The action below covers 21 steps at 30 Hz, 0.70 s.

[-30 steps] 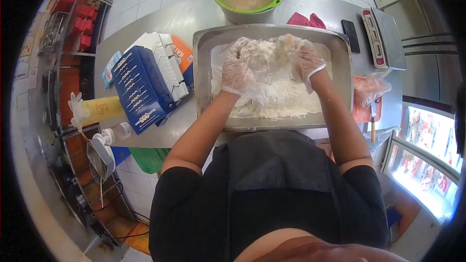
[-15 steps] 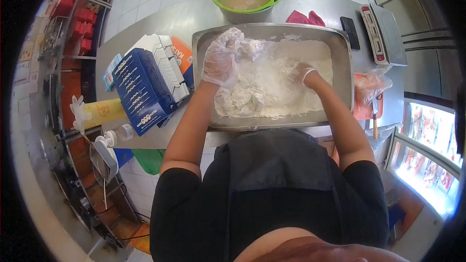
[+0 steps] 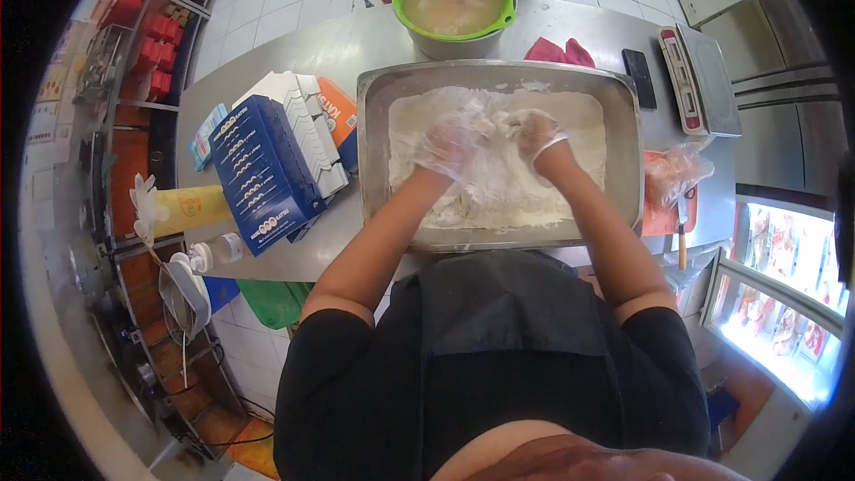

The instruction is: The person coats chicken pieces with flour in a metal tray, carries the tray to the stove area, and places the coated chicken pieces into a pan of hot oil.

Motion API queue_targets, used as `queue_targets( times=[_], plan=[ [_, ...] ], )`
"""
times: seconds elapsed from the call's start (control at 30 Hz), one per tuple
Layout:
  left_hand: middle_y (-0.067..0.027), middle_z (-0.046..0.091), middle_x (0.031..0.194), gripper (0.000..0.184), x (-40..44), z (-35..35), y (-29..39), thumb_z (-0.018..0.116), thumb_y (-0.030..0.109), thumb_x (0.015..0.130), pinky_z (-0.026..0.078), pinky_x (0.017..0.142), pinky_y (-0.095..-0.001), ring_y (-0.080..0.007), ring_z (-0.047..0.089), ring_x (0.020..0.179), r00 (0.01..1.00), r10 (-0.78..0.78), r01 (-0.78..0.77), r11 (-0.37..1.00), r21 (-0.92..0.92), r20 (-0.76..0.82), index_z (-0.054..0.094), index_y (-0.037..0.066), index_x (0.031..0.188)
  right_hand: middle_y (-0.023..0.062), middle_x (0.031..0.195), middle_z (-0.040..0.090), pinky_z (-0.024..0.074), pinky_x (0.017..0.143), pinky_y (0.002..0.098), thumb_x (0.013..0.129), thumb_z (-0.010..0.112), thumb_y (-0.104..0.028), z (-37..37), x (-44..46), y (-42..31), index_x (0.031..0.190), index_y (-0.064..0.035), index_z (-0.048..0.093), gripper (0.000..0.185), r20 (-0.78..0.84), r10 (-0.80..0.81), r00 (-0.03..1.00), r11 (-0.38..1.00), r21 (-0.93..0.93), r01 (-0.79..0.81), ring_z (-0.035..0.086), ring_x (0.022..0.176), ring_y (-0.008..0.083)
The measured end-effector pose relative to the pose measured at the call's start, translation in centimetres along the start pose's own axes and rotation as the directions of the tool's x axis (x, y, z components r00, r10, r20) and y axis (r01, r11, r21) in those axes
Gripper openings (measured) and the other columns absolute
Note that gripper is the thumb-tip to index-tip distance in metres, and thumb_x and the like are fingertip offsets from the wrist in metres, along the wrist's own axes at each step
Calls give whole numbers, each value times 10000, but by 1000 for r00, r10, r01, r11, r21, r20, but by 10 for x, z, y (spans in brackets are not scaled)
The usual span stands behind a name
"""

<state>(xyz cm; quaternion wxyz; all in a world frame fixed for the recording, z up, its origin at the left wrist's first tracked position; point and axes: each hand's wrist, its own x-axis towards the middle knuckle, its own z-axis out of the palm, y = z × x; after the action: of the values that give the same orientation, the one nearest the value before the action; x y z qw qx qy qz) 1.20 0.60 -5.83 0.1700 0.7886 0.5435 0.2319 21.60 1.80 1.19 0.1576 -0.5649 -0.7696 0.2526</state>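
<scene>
A large metal tray (image 3: pixel 370 151) holds a bed of white flour (image 3: pixel 570 183) with lumpy flour-coated pieces (image 3: pixel 463 205) toward its front. My left hand (image 3: pixel 445 147), in a clear plastic glove, is over the flour left of the middle; motion smears its fingers. To its right, my right hand (image 3: pixel 540 138), also gloved and dusted white, has its fingers curled down at a flour-covered lump between the two hands. What that lump is under the coating cannot be made out.
Behind the tray stands a pot with a green-rimmed strainer (image 3: pixel 454 0) in cloudy liquid. Blue and white boxes (image 3: pixel 267 174) are stacked at left. To the right lie a phone (image 3: pixel 639 78), a scale (image 3: pixel 704 80), an orange board (image 3: pixel 659 214) and a knife (image 3: pixel 683 236).
My left hand has come down and right from the tray's back left, where it held floured pieces. My right hand has shifted slightly left, so the hands are closer together.
</scene>
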Motion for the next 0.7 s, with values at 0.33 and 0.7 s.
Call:
queue_targets(
  times=[0.33,0.7],
  plan=[
    [-143,627,1087,253,-3,-5,-54,529,174,874,472,865,-366,-277,605,969,998,-17,16,1000,-26,-60,618,45,1073,208,987,645,491,784,407,816,508,-170,11,47,91,955,-26,673,259,506,98,857,884,-439,158,628,897,356],
    [-151,653,1019,318,3,-37,-27,616,236,847,487,824,-325,-285,622,940,959,-270,283,923,-261,86,619,0,1059,10,920,621,463,689,270,872,570,-224,49,39,26,1154,-59,591,328,705,228,672,794,265,-547,528,774,113]
  ],
)
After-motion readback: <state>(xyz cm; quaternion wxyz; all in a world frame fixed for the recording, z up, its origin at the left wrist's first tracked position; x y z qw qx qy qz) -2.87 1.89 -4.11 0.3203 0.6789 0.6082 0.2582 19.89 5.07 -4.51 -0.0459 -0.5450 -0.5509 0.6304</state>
